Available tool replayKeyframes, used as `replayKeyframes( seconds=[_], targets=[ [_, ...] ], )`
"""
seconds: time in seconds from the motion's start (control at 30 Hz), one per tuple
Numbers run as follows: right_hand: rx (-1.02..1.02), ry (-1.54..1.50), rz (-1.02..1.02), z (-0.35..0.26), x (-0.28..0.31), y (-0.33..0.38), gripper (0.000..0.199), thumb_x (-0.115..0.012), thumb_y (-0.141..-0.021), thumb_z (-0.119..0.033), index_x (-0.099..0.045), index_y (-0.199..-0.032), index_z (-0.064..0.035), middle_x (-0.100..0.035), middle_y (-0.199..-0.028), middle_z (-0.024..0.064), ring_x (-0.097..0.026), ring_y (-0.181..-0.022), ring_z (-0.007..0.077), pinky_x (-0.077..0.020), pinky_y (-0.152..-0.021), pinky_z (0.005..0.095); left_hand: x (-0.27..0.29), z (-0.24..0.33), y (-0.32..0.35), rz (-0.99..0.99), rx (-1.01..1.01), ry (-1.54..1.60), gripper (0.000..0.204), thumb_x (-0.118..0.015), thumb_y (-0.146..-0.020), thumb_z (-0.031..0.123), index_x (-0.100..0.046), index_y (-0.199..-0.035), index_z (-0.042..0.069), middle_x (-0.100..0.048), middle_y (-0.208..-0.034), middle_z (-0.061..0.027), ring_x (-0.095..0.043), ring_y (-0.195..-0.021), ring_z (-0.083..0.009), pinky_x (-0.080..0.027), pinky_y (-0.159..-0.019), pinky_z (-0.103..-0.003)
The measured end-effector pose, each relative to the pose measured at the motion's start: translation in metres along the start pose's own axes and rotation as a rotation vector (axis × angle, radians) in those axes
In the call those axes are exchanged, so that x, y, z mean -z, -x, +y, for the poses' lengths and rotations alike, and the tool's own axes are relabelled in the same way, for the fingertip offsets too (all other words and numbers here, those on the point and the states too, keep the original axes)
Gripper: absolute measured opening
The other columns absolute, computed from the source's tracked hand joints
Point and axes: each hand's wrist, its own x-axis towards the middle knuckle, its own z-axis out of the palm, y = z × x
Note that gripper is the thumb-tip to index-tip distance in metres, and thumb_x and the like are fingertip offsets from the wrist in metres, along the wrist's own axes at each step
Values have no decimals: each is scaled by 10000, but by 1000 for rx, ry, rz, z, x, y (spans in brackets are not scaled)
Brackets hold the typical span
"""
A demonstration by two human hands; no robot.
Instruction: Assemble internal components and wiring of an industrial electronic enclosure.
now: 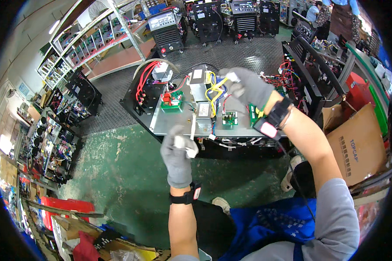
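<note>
My left hand (176, 156), in a grey glove, is closed in front of the machine's near edge. A white strip (193, 128) rises from its fingers toward the metal plate; blur hides what kind it is. Over the far side of the plate, my right hand (250, 89), also gloved, is closed near a white connector (233, 77) on yellow wires (217, 91). Those wires run down beside two transformers (199, 77). A small green circuit board (230, 118) lies below the right hand, and another green board with red parts (172, 102) sits left of the transformers.
The metal plate (161, 122) belongs to an open machine with red cables (146, 78) at its left. A cardboard box (357, 145) stands at right. Finished-looking black machines (165, 30) line the back, near shelving (96, 48). A red bin (67, 206) is at lower left.
</note>
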Motion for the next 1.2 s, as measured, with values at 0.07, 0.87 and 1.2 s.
replayKeyframes(
  seconds=[0.07, 0.87, 1.2],
  targets=[
    [68, -236, -30, -15, 31, 0, 166, -504, -925, -170, -552, -1024, -46, -549, -788, 42, -455, -533, 44, -348, -406, 153, -6, -5, 0, -107, 116, -93, 520, -618, -891, 421, -554, -1166, -16, -563, -710, -3, -530, -641, -62, -399, -541, -197],
    [232, -200, -318, 72, 34, 59, 200, -573, -872, -12, -613, -1066, 14, -629, -1075, 106, -610, -1039, 211, -510, -896, 299, -42, -70, -48, -304, -137, -1377, 183, -637, -821, 171, -679, -963, 64, -663, -844, -191, -648, -764, -344, -504, -666, -427],
    [331, 1890, -889, 151, -17, 154, 254, -653, -728, -155, -657, -963, -58, -642, -1009, 152, -648, -862, 350, -544, -724, 436, -9, -86, -88, -306, 256, -1194, 289, -708, -804, 235, -648, -781, -47, -644, -619, -118, -631, -490, -180, -492, -476, -325]
  ],
)
